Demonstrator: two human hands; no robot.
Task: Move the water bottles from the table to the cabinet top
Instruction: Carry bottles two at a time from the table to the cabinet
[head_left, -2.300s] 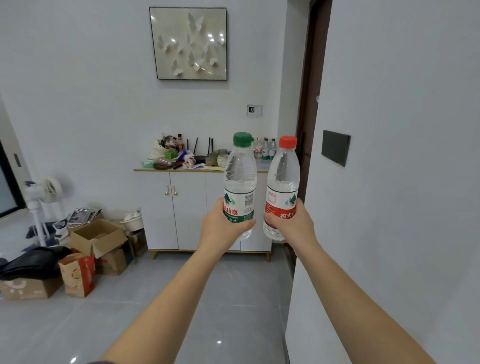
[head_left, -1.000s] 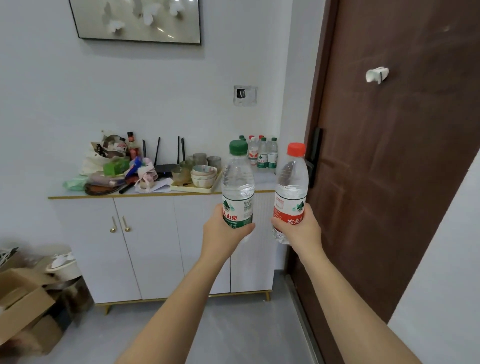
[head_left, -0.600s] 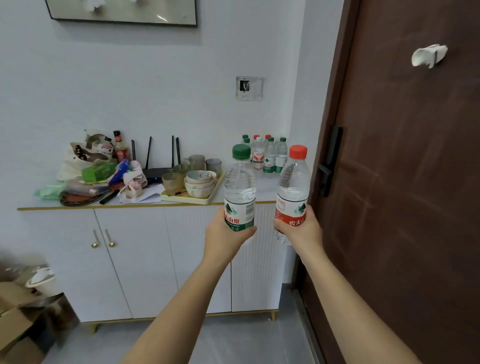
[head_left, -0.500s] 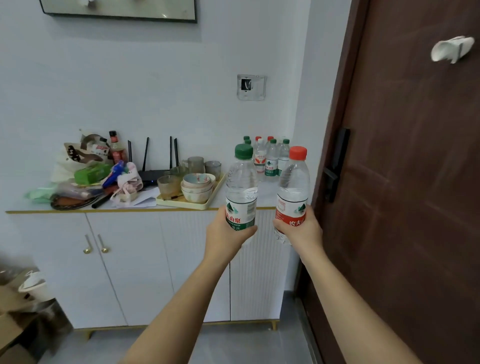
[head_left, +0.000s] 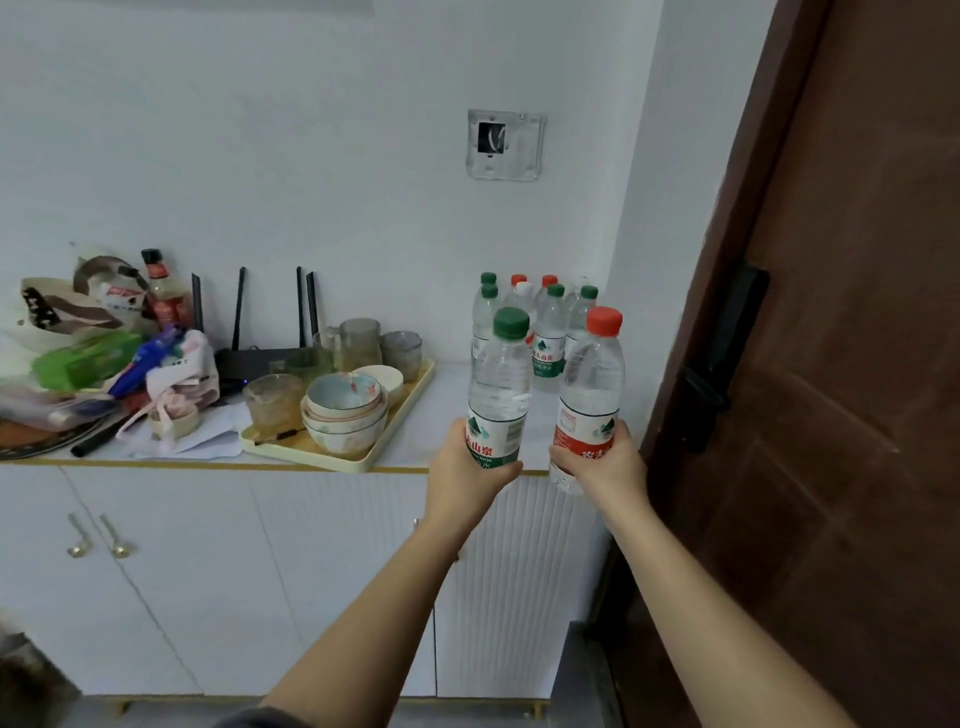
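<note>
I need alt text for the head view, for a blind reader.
The left hand holds a green-capped water bottle and the right hand a red-capped bottle, both upright, before a white cabinet. More bottles stand on the cabinet top, near a brown door.

A plain white wall (head_left: 311, 156) fills the back of the room, softly and evenly lit. A pale square wall plate (head_left: 505, 144) with a dark opening sits on it towards the right. Against the wall stands a long white cabinet (head_left: 260, 571) with a thin gold strip along its top front edge. It has two small gold knobs (head_left: 96, 538) on its smooth left doors, and its right doors are ribbed. A dark brown door (head_left: 857, 312) with a black handle (head_left: 727, 358) closes the right side. Grey floor (head_left: 576, 675) shows below.
</note>
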